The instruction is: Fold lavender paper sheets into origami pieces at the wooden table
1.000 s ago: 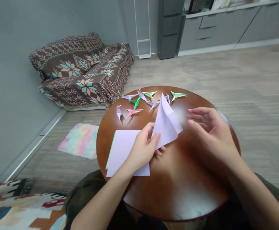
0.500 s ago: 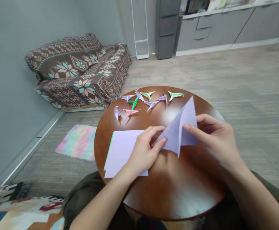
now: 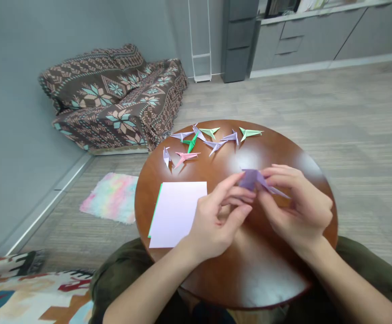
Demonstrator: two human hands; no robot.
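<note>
A folded sheet of purple paper (image 3: 250, 179) is held above the round table, partly covered by fingers and slightly blurred. My right hand (image 3: 295, 204) pinches it between thumb and fingers, and a pointed corner sticks out under those fingers. My left hand (image 3: 221, 213) is at its left edge, fingertips touching the paper, thumb apart below. Left of my left hand lies a stack of flat lilac sheets (image 3: 177, 213), with a green sheet (image 3: 154, 211) peeking out at its left side.
On the brown round table (image 3: 250, 279), several folded paper birds lie at the far side, among them a pink one (image 3: 185, 157), a dark green one (image 3: 191, 142) and a light green one (image 3: 249, 133). Beyond stand a covered sofa (image 3: 115, 99) and a fluffy rug (image 3: 113, 198).
The purple paper was spread upright as a large triangle. Now it is turned and looks smaller and flatter, with both hands closer together around it.
</note>
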